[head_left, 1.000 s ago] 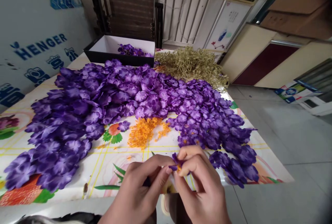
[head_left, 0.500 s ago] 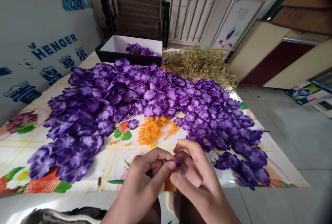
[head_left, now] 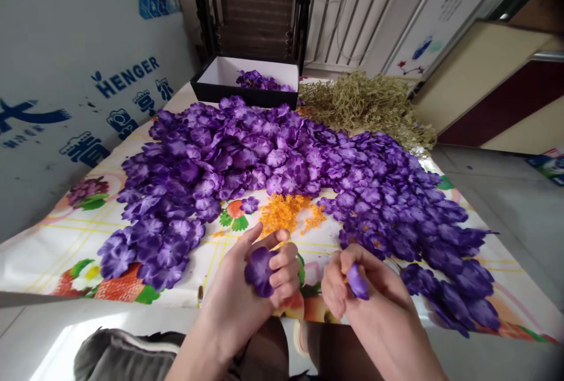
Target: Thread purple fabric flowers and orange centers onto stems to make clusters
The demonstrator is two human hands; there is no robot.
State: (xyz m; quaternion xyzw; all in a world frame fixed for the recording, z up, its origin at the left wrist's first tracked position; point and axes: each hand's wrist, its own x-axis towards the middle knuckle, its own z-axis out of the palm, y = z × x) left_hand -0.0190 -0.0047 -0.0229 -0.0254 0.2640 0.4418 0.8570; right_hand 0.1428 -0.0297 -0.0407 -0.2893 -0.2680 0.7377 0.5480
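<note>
My left hand (head_left: 253,281) is curled at the table's near edge with a purple fabric flower (head_left: 259,271) held under its fingers. To its right, my right hand (head_left: 361,287) pinches another small purple flower piece (head_left: 356,280) between thumb and fingers. The two hands are apart. Just beyond them lies a small heap of orange flower centres (head_left: 286,211). A wide pile of purple fabric flowers (head_left: 282,169) covers most of the table (head_left: 53,240), which has a fruit-print cloth.
A black box with a white inside (head_left: 247,78) holding some purple flowers stands at the table's far edge. A heap of dry yellowish stems (head_left: 365,104) lies at the far right. A chair (head_left: 255,10) stands behind. White panels lean at left; floor lies at right.
My hands were together working one flower; now they have parted, each holding a purple piece. The view has shifted left and down.
</note>
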